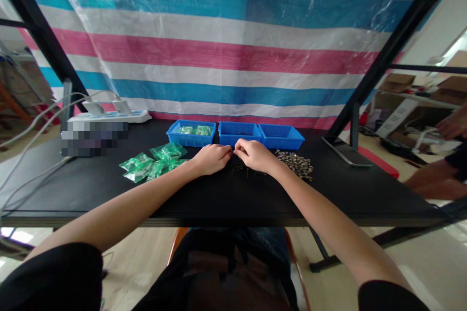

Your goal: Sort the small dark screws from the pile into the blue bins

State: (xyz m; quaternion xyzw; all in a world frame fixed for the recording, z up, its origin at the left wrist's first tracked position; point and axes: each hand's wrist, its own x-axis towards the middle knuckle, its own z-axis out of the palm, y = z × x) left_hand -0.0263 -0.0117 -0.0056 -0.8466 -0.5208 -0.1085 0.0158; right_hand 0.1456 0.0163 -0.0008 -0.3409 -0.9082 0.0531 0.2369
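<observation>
My left hand [212,159] and my right hand [254,154] meet over the middle of the black table, fingertips pinched close together. Whatever is between the fingers is too small to make out. Under and beside my right hand lie some dark thin screws [240,167]. Further right is a heap of shiny metal screws or similar small fasteners [296,163]. Left of my left hand is a pile of green-tinted plastic packets [153,164]. Behind my hands stand a blue bin with green packets [191,134], a middle blue bin [239,135] with dark contents and a right blue bin [282,137].
A white power strip [109,116] with plugs and cables sits at the back left. A phone [346,151] lies on the right of the table [226,204]. Black frame posts rise at both sides before a striped sheet [219,43]. Another person's arm [438,180] shows at far right.
</observation>
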